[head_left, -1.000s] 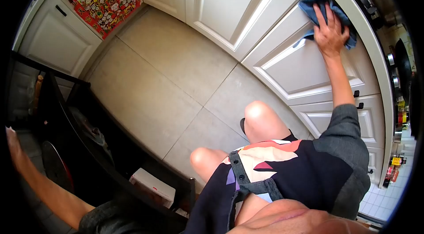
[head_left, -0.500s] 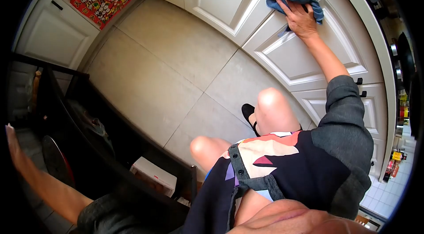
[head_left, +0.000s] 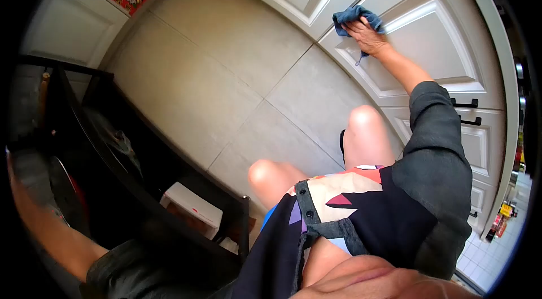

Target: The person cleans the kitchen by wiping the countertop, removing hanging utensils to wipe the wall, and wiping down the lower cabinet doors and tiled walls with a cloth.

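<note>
Cloth (head_left: pixel 358 15) and right hand (head_left: pixel 367 38) slid down the door (head_left: pixel 437 39), grip closed on folds; loose bunching risks slipping. Left hand (head_left: pixel 20 193): too blurred to tell.

Grey tiled floor (head_left: pixel 192 79): below the gripping right hand (head_left: pixel 368 39). Black rack (head_left: pixel 152 155): well apart from that grip; bears white box (head_left: pixel 193 203).
</note>
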Tool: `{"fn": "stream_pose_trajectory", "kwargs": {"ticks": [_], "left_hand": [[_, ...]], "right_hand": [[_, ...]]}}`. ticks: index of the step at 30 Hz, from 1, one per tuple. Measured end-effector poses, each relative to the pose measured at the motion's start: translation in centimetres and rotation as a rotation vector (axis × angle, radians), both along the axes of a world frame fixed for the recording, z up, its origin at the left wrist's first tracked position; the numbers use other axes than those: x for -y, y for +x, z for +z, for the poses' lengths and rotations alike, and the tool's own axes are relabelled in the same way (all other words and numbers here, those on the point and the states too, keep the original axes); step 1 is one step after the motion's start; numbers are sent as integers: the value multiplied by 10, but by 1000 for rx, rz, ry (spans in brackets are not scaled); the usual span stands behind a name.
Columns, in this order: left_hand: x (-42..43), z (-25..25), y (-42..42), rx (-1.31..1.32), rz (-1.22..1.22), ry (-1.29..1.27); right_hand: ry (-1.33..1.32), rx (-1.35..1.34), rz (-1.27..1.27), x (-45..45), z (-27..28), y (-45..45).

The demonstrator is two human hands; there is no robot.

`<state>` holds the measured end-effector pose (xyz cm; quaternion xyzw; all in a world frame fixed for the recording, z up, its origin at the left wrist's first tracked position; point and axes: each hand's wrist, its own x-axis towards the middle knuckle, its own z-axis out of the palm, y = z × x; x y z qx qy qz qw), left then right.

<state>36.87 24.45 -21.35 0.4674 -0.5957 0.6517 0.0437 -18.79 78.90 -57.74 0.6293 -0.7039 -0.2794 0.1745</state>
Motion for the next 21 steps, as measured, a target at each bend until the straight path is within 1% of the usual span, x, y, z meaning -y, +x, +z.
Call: {"fn": "stream_pose_trajectory", "kwargs": {"ticks": [2,3,4,5,6,8,9,11,12,13,15,16,17,19,20,21], "left_hand": [[-15,4,-14,-27,66,71],[-24,7,-19,-107,121,157],[-34,11,-31,-85,143,149],[-36,13,-30,-21,90,142],[-37,13,-27,39,33,135],[-35,10,-22,38,82,149],[-37,10,-23,37,127,163],[-38,9,-23,8,138,185],[-38,9,-24,-28,143,213],[-39,10,-25,-32,141,206],[-52,9,-35,45,234,247],[-38,9,-25,42,230,253],[-28,8,-19,29,214,241],[-18,7,-7,18,164,210],[-15,6,-2,10,129,187],[-13,3,4,1,95,169]], "right_hand": [[41,25,-9,-3,-34,4],[72,28,-20,-2,-51,2],[95,11,12,0,-76,-10],[97,20,26,3,-85,-9],[168,33,-15,8,-92,-5],[278,91,-90,12,-112,2],[274,96,-85,15,-122,5],[356,-39,-106,21,-143,10],[411,-84,-110,21,-152,12],[403,-86,-113,21,-158,12],[337,-137,-46,17,-162,14],[269,4,-97,12,-159,11],[277,-2,-106,9,-144,15],[184,138,-123,0,-111,14],[89,198,-144,-6,-96,14],[88,172,-160,-8,-70,21]]}}
